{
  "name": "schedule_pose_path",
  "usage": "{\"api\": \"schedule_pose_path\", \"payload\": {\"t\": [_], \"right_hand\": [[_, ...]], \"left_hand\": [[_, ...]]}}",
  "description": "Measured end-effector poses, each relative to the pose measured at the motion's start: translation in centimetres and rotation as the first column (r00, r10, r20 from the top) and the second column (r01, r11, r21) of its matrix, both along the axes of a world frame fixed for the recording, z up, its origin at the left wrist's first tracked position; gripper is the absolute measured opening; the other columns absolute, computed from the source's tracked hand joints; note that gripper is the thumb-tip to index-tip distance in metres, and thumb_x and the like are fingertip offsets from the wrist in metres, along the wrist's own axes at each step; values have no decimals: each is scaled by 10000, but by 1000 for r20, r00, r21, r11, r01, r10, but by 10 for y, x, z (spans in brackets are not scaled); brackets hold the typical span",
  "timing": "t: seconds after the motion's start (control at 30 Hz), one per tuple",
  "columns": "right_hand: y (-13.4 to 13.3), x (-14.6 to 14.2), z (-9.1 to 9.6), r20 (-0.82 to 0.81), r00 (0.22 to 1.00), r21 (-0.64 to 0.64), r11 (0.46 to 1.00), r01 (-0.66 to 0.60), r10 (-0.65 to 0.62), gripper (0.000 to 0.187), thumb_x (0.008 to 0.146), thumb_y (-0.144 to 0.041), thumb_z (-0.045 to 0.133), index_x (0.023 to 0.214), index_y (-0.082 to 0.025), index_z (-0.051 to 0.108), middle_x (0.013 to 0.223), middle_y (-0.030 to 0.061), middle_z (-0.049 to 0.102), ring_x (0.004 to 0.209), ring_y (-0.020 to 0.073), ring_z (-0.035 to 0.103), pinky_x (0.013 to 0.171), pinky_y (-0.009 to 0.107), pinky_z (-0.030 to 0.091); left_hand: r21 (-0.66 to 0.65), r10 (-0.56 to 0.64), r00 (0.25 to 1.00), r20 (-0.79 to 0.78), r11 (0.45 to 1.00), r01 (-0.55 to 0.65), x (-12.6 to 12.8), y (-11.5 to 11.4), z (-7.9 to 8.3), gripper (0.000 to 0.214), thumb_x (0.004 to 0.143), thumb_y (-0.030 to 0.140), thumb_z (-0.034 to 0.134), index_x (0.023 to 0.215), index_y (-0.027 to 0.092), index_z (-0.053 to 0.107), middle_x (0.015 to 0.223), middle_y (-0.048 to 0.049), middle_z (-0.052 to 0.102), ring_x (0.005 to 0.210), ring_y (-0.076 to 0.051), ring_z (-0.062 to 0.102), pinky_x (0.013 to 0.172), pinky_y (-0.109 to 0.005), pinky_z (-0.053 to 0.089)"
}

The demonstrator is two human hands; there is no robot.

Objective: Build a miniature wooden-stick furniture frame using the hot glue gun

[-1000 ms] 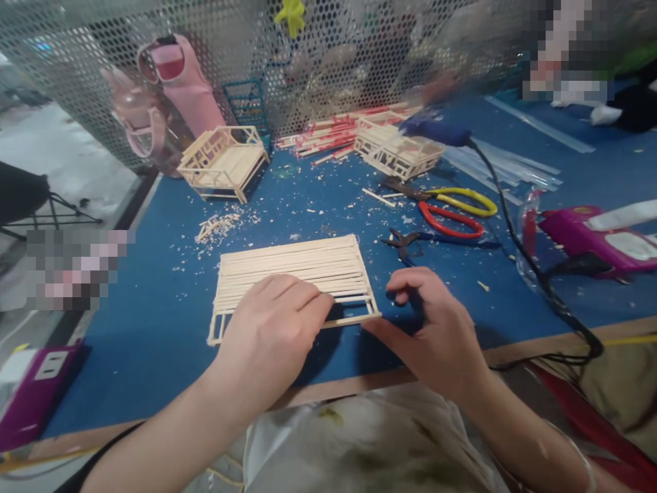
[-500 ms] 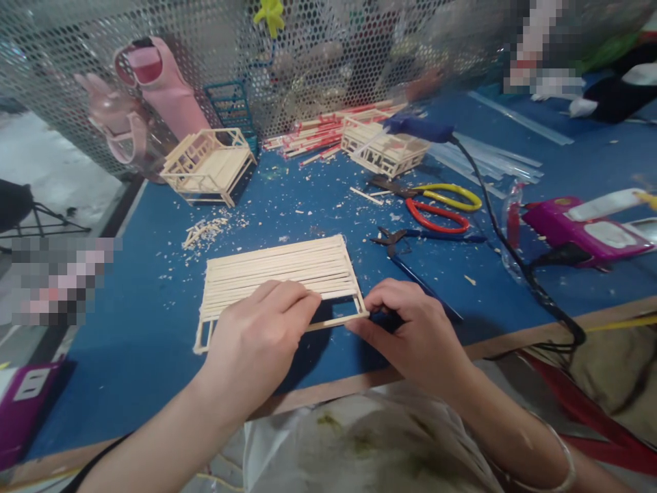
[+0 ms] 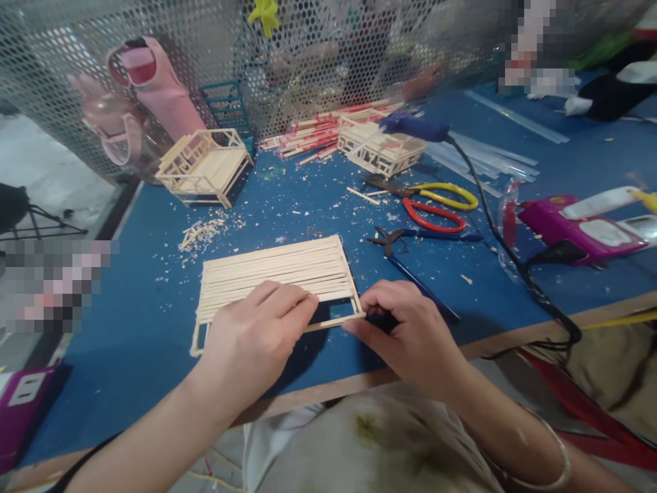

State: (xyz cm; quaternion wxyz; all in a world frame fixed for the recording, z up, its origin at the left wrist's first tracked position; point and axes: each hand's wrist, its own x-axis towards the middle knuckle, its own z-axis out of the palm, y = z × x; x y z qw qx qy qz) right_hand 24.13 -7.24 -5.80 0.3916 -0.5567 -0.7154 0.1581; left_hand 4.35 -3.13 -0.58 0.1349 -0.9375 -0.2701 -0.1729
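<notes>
A flat panel of pale wooden sticks (image 3: 272, 267) lies on the blue tabletop, its sticks laid side by side across a frame. Toward me, a gap shows between the last laid stick and the frame's front bar. My left hand (image 3: 259, 335) rests over that gap, fingers curled and pressed together at the stick edge; the palm hides part of the front. At the panel's front right corner, my right hand (image 3: 405, 318) has thumb and bent fingers closed on the frame's end.
Beyond the panel stand a small stick-built bench (image 3: 205, 168) and another stick model (image 3: 380, 147), with a blue glue gun (image 3: 415, 127) by it. Red-yellow pliers (image 3: 436, 205) and blue-handled pliers (image 3: 410, 270) lie to the right. Stick scraps (image 3: 205, 233), clear glue sticks (image 3: 477, 154) and a black cable (image 3: 493, 205) are around.
The view has shifted slightly, so everything sits a little further left. Both hands keep the same hold on the stick panel.
</notes>
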Motion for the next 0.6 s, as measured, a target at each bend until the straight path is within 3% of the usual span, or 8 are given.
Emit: {"api": "schedule_pose_path", "payload": {"t": [0.3, 0.5, 0.6], "right_hand": [[-1, 1, -1, 11, 1000, 13, 1000, -22, 22, 299, 866, -380, 609, 664, -201, 479, 607, -49, 519, 579, 113, 484, 636, 277, 339], [0, 2, -1, 25, 999, 16, 1000, -20, 20, 294, 872, -384, 601, 672, -199, 490, 605, -48, 519, 581, 114, 490, 633, 275, 343], [0, 1, 0, 31, 999, 6, 1000, -18, 18, 304, 868, -408, 601, 670, -201, 499, 603, -42, 530, 580, 119, 496, 623, 277, 349]], "left_hand": [[23, 16, 997, -72, 1000, -15, 2, -1, 3, 257, 876, 66, 443, 861, 169, 678, 845, -49, 735, 699, -185, 653, 543, -278, 505], [35, 7, 999, -31, 999, -6, 2, 1, 0, 271, 892, 75, 429, 879, 157, 688, 842, -48, 739, 711, -190, 669, 559, -283, 520], [-33, 4, 1000, 26, 999, -3, -2, 1, 1, 241, 916, 125, 454, 928, 156, 693, 852, -47, 739, 738, -177, 682, 610, -270, 537]]}}
